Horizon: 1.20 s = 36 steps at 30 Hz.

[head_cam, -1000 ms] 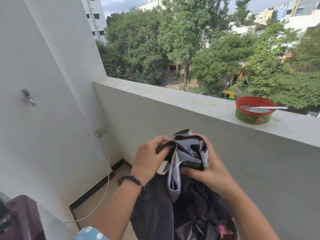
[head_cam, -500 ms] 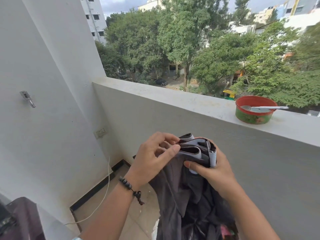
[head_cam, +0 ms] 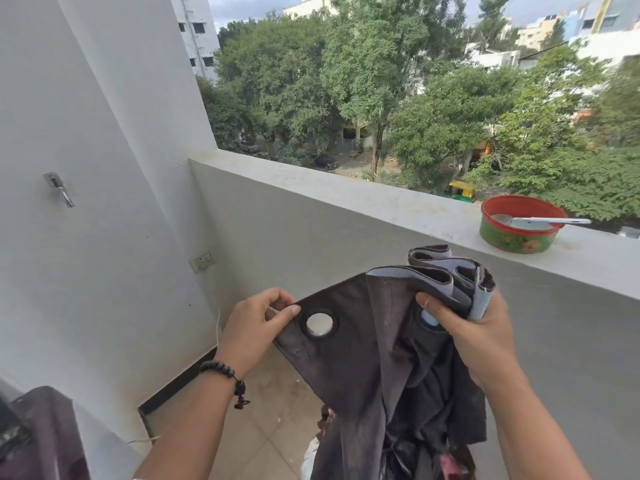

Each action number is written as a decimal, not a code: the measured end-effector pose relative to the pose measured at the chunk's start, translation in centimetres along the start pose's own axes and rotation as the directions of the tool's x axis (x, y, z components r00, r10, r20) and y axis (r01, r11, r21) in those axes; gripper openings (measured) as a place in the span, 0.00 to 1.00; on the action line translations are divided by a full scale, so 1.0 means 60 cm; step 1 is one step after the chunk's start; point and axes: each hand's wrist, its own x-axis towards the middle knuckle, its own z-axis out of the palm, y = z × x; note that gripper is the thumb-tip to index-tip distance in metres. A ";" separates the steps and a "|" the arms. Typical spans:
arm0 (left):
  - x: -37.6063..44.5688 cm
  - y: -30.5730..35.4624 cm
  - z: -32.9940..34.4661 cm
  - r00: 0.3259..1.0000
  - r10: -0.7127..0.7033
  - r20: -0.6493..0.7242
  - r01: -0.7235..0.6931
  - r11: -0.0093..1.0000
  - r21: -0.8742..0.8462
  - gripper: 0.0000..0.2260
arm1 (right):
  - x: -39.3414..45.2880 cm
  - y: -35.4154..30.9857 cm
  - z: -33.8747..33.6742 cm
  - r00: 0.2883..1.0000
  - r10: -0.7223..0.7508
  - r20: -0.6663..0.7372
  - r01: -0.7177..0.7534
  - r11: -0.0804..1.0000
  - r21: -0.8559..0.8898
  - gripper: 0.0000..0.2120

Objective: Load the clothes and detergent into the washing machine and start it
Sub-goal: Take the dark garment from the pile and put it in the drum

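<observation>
Pinching the curtain [head_cam: 349,358] edge beside its ring hole [head_cam: 319,323], the left hand [head_cam: 254,327] is held out in front of the ledge [head_cam: 381,206], while the right hand's [head_cam: 474,337] fingers grip the bunched folds just below the bowl [head_cam: 519,225] on that ledge. Half a second ago both hands clutched the bundle together; now the left has drawn one panel out flat.

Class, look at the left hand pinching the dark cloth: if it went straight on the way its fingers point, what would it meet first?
Probably the cloth itself: the left hand points right, along the stretched fabric towards the right hand. Depth is unclear.
</observation>
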 end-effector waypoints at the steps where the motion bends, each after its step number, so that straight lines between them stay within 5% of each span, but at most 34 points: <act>1: 0.002 0.008 0.001 1.000 0.020 -0.023 -0.020 1.000 -0.012 0.05 | -0.001 0.000 0.005 1.000 -0.013 -0.015 0.013 1.000 -0.013 0.27; 6: 0.012 0.066 0.013 0.994 0.095 -0.061 -0.108 0.956 -0.271 0.04 | -0.014 0.004 0.039 0.998 -0.069 0.003 0.069 0.995 -0.068 0.28; 11: 0.001 0.120 0.051 0.996 0.080 0.040 -0.037 0.776 -0.630 0.03 | -0.029 -0.001 0.075 0.985 -0.137 0.102 0.144 0.987 -0.069 0.33; 14: -0.012 0.137 0.061 0.985 0.085 0.153 0.057 0.670 -0.741 0.19 | -0.031 -0.002 0.087 0.981 -0.167 0.094 0.176 0.981 -0.088 0.34; 17: -0.016 0.142 0.055 0.948 0.183 0.260 0.041 0.742 -0.669 0.43 | -0.033 -0.002 0.095 0.982 -0.174 0.073 0.184 0.972 -0.144 0.31; 20: -0.015 0.147 0.050 0.908 0.263 0.327 -0.002 0.782 -0.623 0.52 | -0.040 -0.004 0.101 0.975 -0.137 0.177 0.169 0.969 -0.181 0.32; 28: -0.013 0.144 0.049 0.918 0.258 0.302 -0.069 0.853 -0.518 0.52 | -0.057 -0.030 0.100 0.841 0.012 0.541 0.119 0.971 -0.207 0.54; 36: -0.022 0.141 0.044 0.975 0.174 0.136 -0.069 0.825 -0.561 0.32 | -0.060 -0.042 0.080 0.796 0.039 0.604 0.108 0.973 -0.204 0.62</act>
